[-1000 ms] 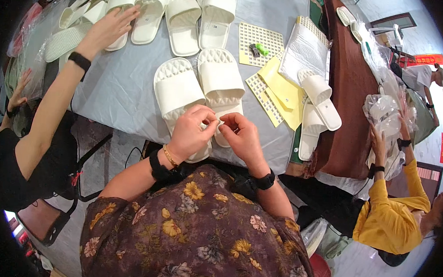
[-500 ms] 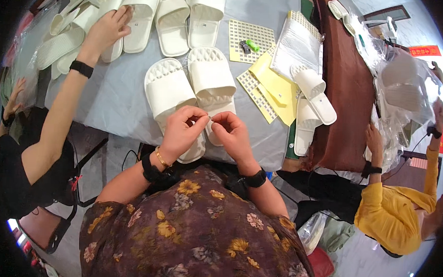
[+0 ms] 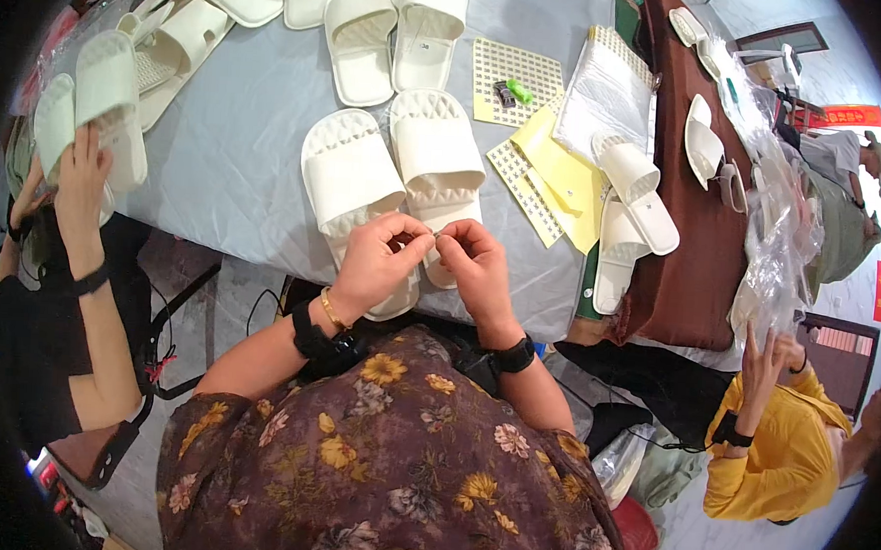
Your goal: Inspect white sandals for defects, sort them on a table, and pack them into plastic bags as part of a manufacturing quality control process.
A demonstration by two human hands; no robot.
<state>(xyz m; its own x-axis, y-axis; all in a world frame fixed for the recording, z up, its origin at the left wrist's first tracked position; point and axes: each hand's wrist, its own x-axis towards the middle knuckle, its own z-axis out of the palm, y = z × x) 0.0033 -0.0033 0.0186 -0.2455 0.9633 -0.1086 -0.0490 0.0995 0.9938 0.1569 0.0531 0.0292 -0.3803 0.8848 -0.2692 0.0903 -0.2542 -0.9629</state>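
White slippers (image 3: 353,183), a pair, lie in the head view just beyond and beneath both hands, long axes running away from the wearer; the left hand (image 3: 376,264) overlaps one, the right hand (image 3: 475,275) is near the other's heel. Both pinch thumb to forefinger, tips meeting; I cannot tell what's between. Grey cover (image 3: 237,165) underneath, yellow sheets (image 3: 543,66) rightward, a yellow-topped co-worker (image 3: 779,462) beyond.
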